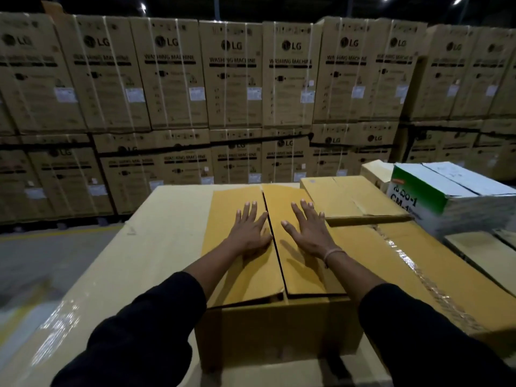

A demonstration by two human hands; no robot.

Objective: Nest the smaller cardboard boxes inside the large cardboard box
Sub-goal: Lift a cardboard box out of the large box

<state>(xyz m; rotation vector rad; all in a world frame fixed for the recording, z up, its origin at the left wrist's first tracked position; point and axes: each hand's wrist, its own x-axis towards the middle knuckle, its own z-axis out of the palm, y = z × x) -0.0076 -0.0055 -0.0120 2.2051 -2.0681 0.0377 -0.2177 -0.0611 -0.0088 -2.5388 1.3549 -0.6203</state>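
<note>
Both-handed, the person presses flat on a large cardboard box (268, 328), whose two top flaps are folded down and meet at a dark seam running away from the camera. Just left of that seam the left hand (249, 233) lies palm-down on the left flap (237, 263), fingers spread wide and gripping nothing. On the other side of the seam the right hand (310, 230) rests the same way on the right flap (304, 269), fingers splayed, empty, with a thin band (332, 254) round its wrist. Both forearms come out of dark sleeves (156, 317) at the near edge of the view. The flaps' near ends bow up slightly above the box's front wall, so the top is not fully flush; what lies inside is hidden.

Under the box and stretching out to the left of the left hand is a broad pale carton surface (156, 241) with shiny tape along its near-left edge. Beyond and to the right of the right hand sits a smaller closed cardboard box (349, 196), close to the large one. Further right of it stands a white and green printed carton (446, 191). Far beyond both hands rises a wall of stacked LG washing machine cartons (231, 76).
</note>
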